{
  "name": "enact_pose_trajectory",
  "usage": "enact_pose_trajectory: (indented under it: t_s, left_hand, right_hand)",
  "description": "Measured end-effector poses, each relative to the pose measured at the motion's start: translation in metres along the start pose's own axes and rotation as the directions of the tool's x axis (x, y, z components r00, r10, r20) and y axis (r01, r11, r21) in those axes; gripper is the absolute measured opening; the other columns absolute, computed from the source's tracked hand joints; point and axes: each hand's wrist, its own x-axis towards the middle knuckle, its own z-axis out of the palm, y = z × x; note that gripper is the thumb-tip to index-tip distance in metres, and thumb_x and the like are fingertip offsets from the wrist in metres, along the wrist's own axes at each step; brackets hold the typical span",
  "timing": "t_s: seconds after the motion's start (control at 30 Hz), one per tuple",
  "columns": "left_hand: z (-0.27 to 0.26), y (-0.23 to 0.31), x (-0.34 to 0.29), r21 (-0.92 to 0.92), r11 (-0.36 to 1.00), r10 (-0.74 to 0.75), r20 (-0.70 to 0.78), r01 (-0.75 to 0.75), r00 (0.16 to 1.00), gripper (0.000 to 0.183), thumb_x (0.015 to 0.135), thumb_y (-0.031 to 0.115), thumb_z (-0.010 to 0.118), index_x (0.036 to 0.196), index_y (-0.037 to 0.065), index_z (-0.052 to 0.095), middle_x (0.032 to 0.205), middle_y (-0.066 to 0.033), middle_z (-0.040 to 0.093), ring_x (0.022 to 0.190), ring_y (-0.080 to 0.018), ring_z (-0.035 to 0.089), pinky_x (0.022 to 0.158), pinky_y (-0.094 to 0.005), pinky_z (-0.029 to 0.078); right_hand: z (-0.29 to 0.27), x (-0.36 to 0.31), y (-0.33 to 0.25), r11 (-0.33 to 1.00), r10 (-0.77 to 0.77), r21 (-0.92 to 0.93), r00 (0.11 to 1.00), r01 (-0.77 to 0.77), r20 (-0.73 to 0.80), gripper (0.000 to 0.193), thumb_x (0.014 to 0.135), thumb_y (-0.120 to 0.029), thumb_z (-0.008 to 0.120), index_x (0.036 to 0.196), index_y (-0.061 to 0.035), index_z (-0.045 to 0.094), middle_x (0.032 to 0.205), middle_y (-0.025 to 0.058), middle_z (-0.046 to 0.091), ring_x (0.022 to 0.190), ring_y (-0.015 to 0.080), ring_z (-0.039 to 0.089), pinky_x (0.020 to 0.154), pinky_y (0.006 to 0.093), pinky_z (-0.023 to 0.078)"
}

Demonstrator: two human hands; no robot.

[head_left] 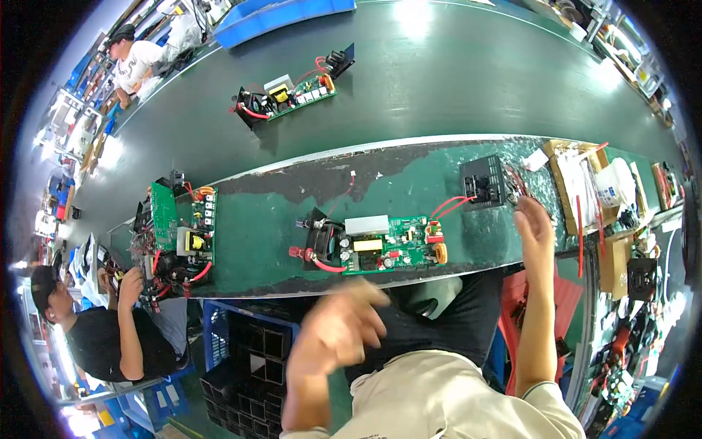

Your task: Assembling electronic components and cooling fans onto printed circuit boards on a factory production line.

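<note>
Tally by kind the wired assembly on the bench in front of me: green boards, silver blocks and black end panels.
Green board: 1
Silver block: 1
Black end panels: 2
Total: 4

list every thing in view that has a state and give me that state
left hand: motion-blurred, fingers curled, grip unclear
right hand: at the wire bundle, contact unclear
near circuit board assembly: lying on the workbench, uncased
black vented panel: lying flat, red wires attached
far circuit board assembly: resting on the conveyor, uncased
cardboard box: open, filled
blue tray: partly out of frame
</note>
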Motion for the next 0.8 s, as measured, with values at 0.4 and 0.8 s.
enact_pose_trajectory:
  t_s: [0.4,0.8]
  left_hand:
    - [0.008,0.004,0.005,0.971,0.238,0.805,-0.203,0.01,0.557,0.091,0.07,0.014,0.085,0.146,0.007,0.033,0.14,-0.0164,0.038,0.122,-0.0306,0.046,0.095,-0.0428,0.045]
    - [-0.039,0.099,0.174,0.879,0.413,0.348,0.088,-0.237,0.933,0.048,0.075,-0.005,0.069,0.121,0.0,0.06,0.099,0.0003,0.061,0.087,-0.0105,0.055,0.083,-0.0268,0.047]
  right_hand:
    - [0.036,0.078,-0.014,0.979,0.104,-0.184,0.99,-0.085,0.1,0.062,0.088,-0.009,0.067,0.143,-0.0034,0.04,0.118,0.0197,0.062,0.108,0.0198,0.059,0.088,0.0314,0.049]
    - [0.009,-0.166,0.017,0.822,0.442,0.401,0.897,-0.404,-0.001,0.059,0.08,-0.009,0.07,0.134,-0.0118,0.046,0.108,0.0057,0.059,0.09,0.013,0.059,0.075,0.0249,0.049]
